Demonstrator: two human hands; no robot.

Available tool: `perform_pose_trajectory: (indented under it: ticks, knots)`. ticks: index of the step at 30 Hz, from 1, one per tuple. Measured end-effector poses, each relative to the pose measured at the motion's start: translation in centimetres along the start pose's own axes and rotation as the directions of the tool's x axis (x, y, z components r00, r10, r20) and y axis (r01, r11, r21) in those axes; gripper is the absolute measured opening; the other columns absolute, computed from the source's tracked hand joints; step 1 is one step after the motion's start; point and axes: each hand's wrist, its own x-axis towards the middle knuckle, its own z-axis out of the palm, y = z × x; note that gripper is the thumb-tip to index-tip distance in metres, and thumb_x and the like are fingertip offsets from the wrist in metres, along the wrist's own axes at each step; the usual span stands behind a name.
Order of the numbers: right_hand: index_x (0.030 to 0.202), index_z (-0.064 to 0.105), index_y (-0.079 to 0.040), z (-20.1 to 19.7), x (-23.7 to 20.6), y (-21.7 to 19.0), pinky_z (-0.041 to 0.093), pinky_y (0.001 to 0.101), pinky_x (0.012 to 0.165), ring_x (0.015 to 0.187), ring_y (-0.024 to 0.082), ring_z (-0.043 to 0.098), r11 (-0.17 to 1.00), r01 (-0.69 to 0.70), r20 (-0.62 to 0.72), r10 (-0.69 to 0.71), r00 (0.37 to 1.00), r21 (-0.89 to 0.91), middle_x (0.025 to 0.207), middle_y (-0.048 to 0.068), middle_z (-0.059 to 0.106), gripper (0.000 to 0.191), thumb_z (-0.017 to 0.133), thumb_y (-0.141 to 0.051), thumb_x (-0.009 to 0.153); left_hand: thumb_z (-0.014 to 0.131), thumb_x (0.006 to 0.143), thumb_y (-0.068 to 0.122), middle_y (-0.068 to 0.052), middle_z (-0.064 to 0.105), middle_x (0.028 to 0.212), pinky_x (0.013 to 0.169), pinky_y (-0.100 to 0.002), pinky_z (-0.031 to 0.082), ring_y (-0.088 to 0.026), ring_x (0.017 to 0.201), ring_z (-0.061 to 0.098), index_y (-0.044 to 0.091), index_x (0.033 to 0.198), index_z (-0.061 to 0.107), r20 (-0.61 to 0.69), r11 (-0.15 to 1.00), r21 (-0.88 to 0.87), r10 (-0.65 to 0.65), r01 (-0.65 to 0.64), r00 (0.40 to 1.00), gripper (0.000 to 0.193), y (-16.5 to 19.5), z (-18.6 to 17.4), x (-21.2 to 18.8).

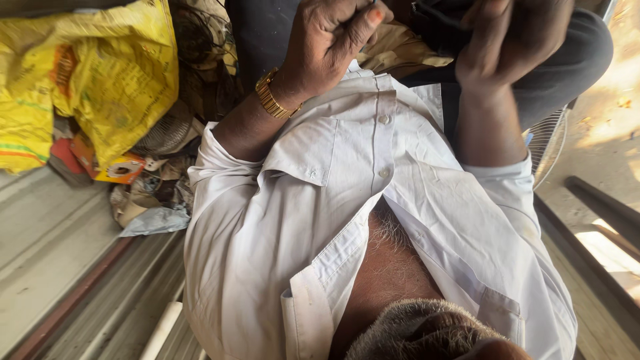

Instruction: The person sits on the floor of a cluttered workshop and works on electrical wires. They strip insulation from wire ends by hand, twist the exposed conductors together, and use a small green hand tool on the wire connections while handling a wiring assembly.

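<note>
My shirt (373, 220) is thin white woven cloth, matt and softly creased, with small smooth plastic buttons (383, 119). The watch band (270, 95) on my left wrist is gold-coloured metal, ribbed and shiny. The dark cloth (567, 60) over my lap looks matt and smooth. Beside me, a yellow sack (113, 73) is crinkled woven plastic with a dull sheen. The fan grille (548, 143) is thin metal wire.

Yellow sack (100, 73) and clutter on grey floor (47, 240) — sunlight at right.
</note>
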Motion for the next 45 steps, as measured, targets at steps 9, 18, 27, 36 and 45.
perform_pose_trajectory:
  ticks: [9, 18, 27, 36, 45]
  knots:
    - [0.100, 0.059, 0.003, 3.3, 0.6, 0.9, 0.040, 0.0310, 0.057, 0.063, 0.021, 0.054, 0.999, 0.026, -0.008, -0.027, 1.000, -0.039, 0.077, 0.012, 0.061, 0.017, 0.067, -0.009, 0.110, 0.058, 0.117, 0.027, -0.001, 0.064, 0.078, 0.066, -0.026, 0.049, -0.009, 0.070, 0.062, 0.003, 0.105, 0.074, 0.013, 0.997, 0.078, -0.010, 0.009, 1.000, 0.031, 0.9, -0.6, 0.3]
    - [0.091, 0.066, 0.006, 2.6, 1.4, 1.0, 0.046, 0.0310, 0.054, 0.064, 0.023, 0.064, 0.988, 0.149, 0.183, -0.152, 0.971, 0.032, 0.074, 0.015, 0.064, 0.020, 0.076, -0.007, 0.103, 0.059, 0.110, 0.027, -0.003, 0.069, 0.081, 0.062, -0.026, 0.048, -0.009, 0.067, 0.063, 0.002, 0.102, 0.076, -0.050, 0.978, 0.155, -0.133, 0.139, 0.990, 0.031, 0.6, -0.8, -0.1]
    - [0.089, 0.071, 0.002, 3.2, 0.9, 1.5, 0.041, 0.0325, 0.051, 0.056, 0.020, 0.055, 0.981, 0.195, 0.266, -0.181, 0.947, -0.027, 0.067, 0.009, 0.061, 0.016, 0.080, -0.007, 0.098, 0.058, 0.114, 0.023, -0.007, 0.070, 0.087, 0.069, -0.027, 0.052, -0.012, 0.075, 0.068, 0.000, 0.108, 0.073, 0.000, 0.985, 0.093, -0.145, 0.144, 0.989, 0.029, 1.5, -1.1, -0.1]
    - [0.092, 0.065, 0.005, 2.2, -0.5, 1.9, 0.043, 0.0305, 0.057, 0.066, 0.020, 0.056, 0.996, 0.083, 0.001, -0.083, 0.997, -0.040, 0.076, 0.013, 0.061, 0.022, 0.073, -0.011, 0.105, 0.058, 0.114, 0.025, -0.005, 0.066, 0.080, 0.068, -0.027, 0.051, -0.012, 0.073, 0.065, 0.000, 0.105, 0.074, 0.024, 0.984, 0.105, -0.149, 0.146, 0.989, 0.031, 1.2, -0.6, 0.2]
    - [0.088, 0.059, 0.003, 2.2, -0.9, 3.7, 0.038, 0.0298, 0.060, 0.065, 0.016, 0.050, 0.997, 0.079, -0.007, -0.079, 0.997, 0.006, 0.075, 0.011, 0.060, 0.026, 0.072, -0.011, 0.105, 0.056, 0.114, 0.030, -0.001, 0.069, 0.072, 0.059, -0.022, 0.051, -0.007, 0.065, 0.068, 0.004, 0.105, 0.074, 0.070, 0.984, 0.008, -0.178, 0.178, 0.982, 0.033, -0.3, 1.6, 1.8]
